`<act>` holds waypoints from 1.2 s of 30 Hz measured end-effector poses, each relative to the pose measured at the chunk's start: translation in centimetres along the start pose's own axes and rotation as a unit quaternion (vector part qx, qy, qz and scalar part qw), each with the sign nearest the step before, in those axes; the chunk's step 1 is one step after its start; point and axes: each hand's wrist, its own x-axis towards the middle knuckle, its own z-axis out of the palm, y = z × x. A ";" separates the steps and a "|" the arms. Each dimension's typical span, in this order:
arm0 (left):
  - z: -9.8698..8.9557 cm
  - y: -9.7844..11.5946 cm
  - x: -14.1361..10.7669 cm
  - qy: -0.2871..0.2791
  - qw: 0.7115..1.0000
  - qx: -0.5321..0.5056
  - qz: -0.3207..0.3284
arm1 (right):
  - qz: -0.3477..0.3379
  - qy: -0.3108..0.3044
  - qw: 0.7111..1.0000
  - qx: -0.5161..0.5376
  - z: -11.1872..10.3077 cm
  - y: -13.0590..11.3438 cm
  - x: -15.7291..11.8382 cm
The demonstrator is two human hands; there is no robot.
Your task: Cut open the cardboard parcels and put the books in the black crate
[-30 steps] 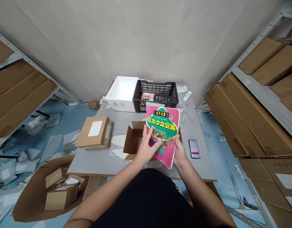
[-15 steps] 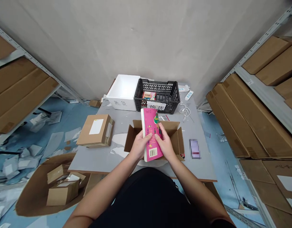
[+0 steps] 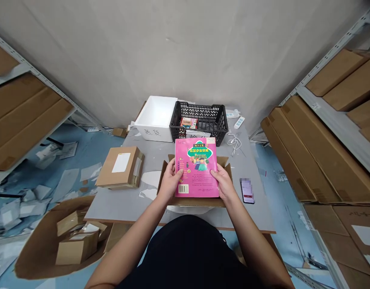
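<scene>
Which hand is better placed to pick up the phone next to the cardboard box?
Probably the right hand: it holds the right edge of the pink book, on the same side as the phone, just past the cardboard box. The left hand is on the book's far side, so it would have to cross.

The paperback's small print (image 3: 201,180) seems illegible (the phone screen (image 3: 246,188) is pixelated).

A bare, scuffed plaster wall (image 3: 185,52) rises behind a grey table (image 3: 127,210) standing between metal shelving units (image 3: 315,105) packed with flat cardboard cartons (image 3: 311,148), as paper scraps (image 3: 64,180) litter the blue floor (image 3: 91,146) left of the table.
</scene>
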 end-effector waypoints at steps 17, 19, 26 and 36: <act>4.4 2.2 -3.4 -0.034 0.984 -0.167 -0.044 | -0.175 -0.085 0.885 -0.423 4.7 3.8 -2.7; 4.2 2.6 -3.1 -0.014 0.985 -0.170 -0.039 | -0.205 -0.049 0.855 -0.475 4.2 3.5 -2.2; 2.6 4.4 -3.1 -0.073 0.980 -0.169 -0.068 | -0.133 0.094 0.956 -0.243 0.8 2.2 0.4; 0.2 2.8 -0.7 -0.043 0.986 -0.145 -0.072 | 0.042 0.019 0.999 -0.012 -0.7 1.4 -0.2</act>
